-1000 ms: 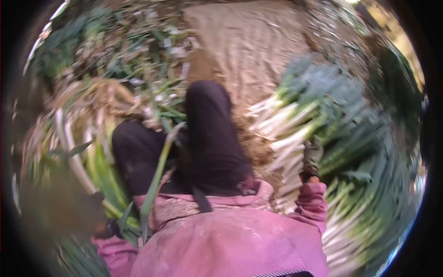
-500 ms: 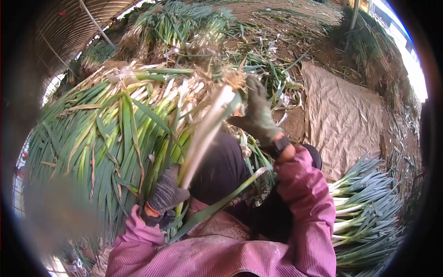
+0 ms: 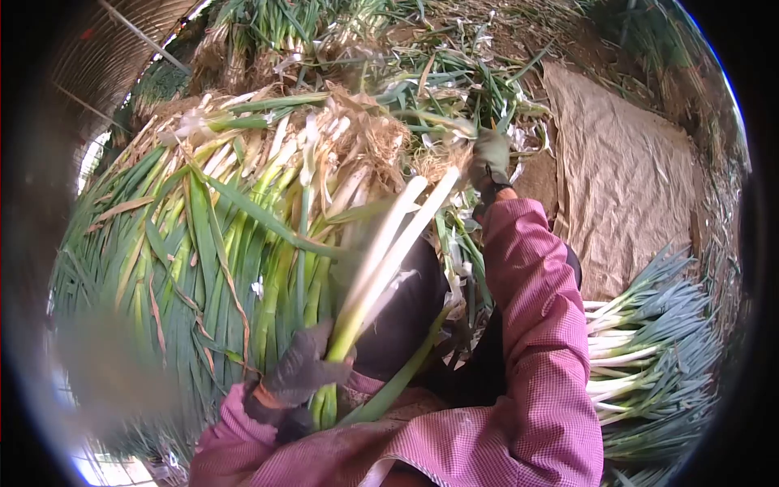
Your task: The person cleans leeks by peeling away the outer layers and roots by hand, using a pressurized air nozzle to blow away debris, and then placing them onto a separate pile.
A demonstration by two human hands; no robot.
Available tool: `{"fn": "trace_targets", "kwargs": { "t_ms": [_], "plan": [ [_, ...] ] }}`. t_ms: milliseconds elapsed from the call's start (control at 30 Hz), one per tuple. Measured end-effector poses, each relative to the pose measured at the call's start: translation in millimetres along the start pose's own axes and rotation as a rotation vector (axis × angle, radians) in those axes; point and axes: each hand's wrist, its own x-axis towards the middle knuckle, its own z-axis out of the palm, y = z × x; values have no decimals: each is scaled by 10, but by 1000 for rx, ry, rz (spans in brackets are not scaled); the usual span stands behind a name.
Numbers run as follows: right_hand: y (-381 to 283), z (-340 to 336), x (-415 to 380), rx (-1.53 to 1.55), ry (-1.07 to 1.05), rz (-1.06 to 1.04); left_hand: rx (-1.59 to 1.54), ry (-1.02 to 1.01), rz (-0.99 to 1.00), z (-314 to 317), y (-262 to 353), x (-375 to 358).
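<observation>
My left hand [image 3: 304,365], in a dark glove, is wrapped round the green part of several green onions [image 3: 398,247]. Their white stalks slant up to the right over my dark trouser leg, roots uppermost. Beside those root ends is my gloved right hand [image 3: 491,160], its fingers closed. A blurred pale-green strip of leaf [image 3: 438,123] reaches its fingertips; I cannot tell what is inside the fist. On my left lies a large heap of untrimmed green onions [image 3: 219,235], with dry brown roots toward the far side. A loose green leaf [image 3: 402,381] crosses my lap.
Cleaned green onions [image 3: 641,349] with white stalks lie stacked at the right. Behind them a brown cloth [image 3: 617,178] is spread on the ground. Peeled leaves [image 3: 462,89] litter the soil ahead, and more bundles [image 3: 292,24] stand at the back.
My right hand has gone from open to closed and moved slightly up and right. The green onions in my left hand now show separate bare white stalks. The view has tilted down.
</observation>
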Motion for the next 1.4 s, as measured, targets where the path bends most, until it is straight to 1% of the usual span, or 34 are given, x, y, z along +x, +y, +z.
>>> {"fn": "trace_targets", "kwargs": {
  "t_ms": [67, 167, 233, 267, 300, 333, 367, 400, 433, 500, 533, 567, 600, 633, 667, 700, 733, 767, 800, 867, 933, 967, 1000, 1067, 1100, 1133, 1167, 1200, 1233, 1267, 1300, 1333, 1367, 1400],
  "plan": [
    [305, -177, 108, -684, 21, -192, 230, -50, 107, -70, -11, -309],
    [570, -226, 340, -249, -42, -176, -73, 115, -41, -186, -251, -707],
    [565, -286, 454, 11, -104, -186, -239, 237, -132, -227, -188, -579],
    [442, -238, 325, -69, -223, -277, -330, 283, -162, -270, -144, -516],
    [312, -194, 192, -137, -337, -374, -326, 224, -139, -364, -293, -392],
    [56, -173, -154, -437, -518, -561, -318, 160, -106, -461, -428, -268],
    [-102, -201, -307, -566, -595, -538, -380, 203, -130, -419, -371, -236],
    [-248, -241, -455, -697, -677, -509, -369, 203, -128, -401, -342, -210],
    [-456, -360, -639, -651, -622, -467, -359, 202, -132, -389, -322, -194],
    [-797, -477, -1022, -412, -159, -627, -333, 205, -137, -317, -244, -175],
    [-956, -563, -1209, -464, -26, -822, -298, 187, -122, -283, -263, -152],
    [-1048, -630, -1407, -284, 53, -1012, -263, 166, -106, -246, -306, -122],
    [-1072, -575, -1527, -277, 162, -1288, -227, 143, -93, -212, -355, -95],
    [-1155, -598, -1734, -202, 66, -1414, 29, 126, 5, -188, -395, -60],
    [-1262, -612, -1936, -135, -32, -1520, 89, 115, 15, -156, -363, -64],
    [-1268, -399, -2030, -90, 2, -1609, 149, 78, 34, -110, -288, -72],
    [-1274, -395, -2161, -198, -206, -1563, 212, 7, 69, -34, -188, -46],
    [-1247, -530, -2248, -418, -203, -1583, 246, -60, 106, -5, -161, -3],
    [-1160, -436, -2219, -217, -138, -1576, 251, -110, 109, -52, -215, 26],
    [-1035, -921, -2248, -341, 188, -1498, 178, -135, 45, -214, -387, 128],
    [-740, -1541, -2098, -457, 96, -1282, 32, -79, -69, -468, -655, 195],
    [-368, -1927, -2031, -497, 416, -1208, -47, -39, -125, -563, -767, 232],
    [167, -2335, -1974, -303, 395, -1076, -128, -9, -180, -700, -895, 269],
    [902, -3499, -2434, -426, 470, -556, -259, 31, -276, -862, -1169, 310],
    [1179, -3986, -2865, -590, 709, -419, -314, 21, -323, -959, -1336, 396],
    [1618, -4293, -3347, -534, 827, -119, -357, 0, -367, -1022, -1472, 446],
    [2123, -4494, -3853, -323, 991, 45, -386, -36, -408, -1061, -1555, 470],
    [2535, -4536, -4322, -262, 1207, 97, -391, -94, -468, -931, -1306, 342],
    [2841, -4507, -4833, -463, 1204, 340, -406, -67, -457, -803, -1181, 311],
    [3120, -4348, -5324, -722, 1106, 700, -418, -155, -449, -839, -1194, 355],
    [3376, -4119, -5713, -749, 1064, 877, -427, -239, -436, -994, -1269, 382],
    [3619, -3836, -6041, -670, 1046, 1023, -434, -318, -430, -1130, -1361, 408],
    [3828, -3536, -6317, -580, 1024, 1163, -372, -338, -408, -1173, -1425, 466],
    [3997, -3238, -6535, -486, 999, 1284, -323, -265, -447, -1193, -1445, 496]
  ]
}}
